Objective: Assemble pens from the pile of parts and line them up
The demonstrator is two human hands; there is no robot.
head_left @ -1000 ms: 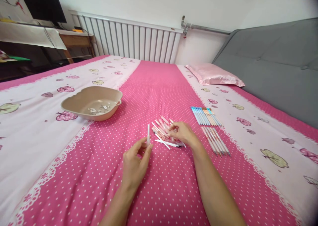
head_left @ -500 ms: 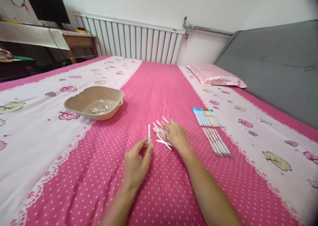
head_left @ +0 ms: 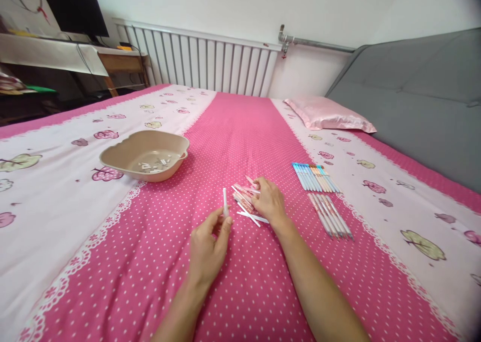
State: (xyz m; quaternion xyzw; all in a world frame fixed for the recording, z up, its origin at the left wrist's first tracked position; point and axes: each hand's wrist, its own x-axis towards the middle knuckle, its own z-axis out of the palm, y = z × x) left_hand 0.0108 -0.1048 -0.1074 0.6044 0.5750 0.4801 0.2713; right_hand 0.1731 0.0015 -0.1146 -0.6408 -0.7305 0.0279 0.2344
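My left hand point(head_left: 209, 244) pinches a thin white pen tube point(head_left: 225, 202) and holds it upright over the pink dotted bedspread. Just right of it, my right hand point(head_left: 268, 200) rests palm down on a loose pile of pink and white pens point(head_left: 245, 201), its fingers curled among them; whether it grips one is hidden. Right of the pile lie two neat rows: blue and orange pens point(head_left: 314, 177) further away, pink and grey pens point(head_left: 329, 214) nearer to me.
A beige plastic basin point(head_left: 146, 155) with several small white bits inside sits on the bed at the left. A pink pillow point(head_left: 330, 114) lies at the far right by a grey headboard point(head_left: 417, 99). A white radiator point(head_left: 203, 61) and a desk stand beyond the bed.
My right hand has shifted left over the pen pile and now covers more of it. The left hand and its white tube have stayed almost still.
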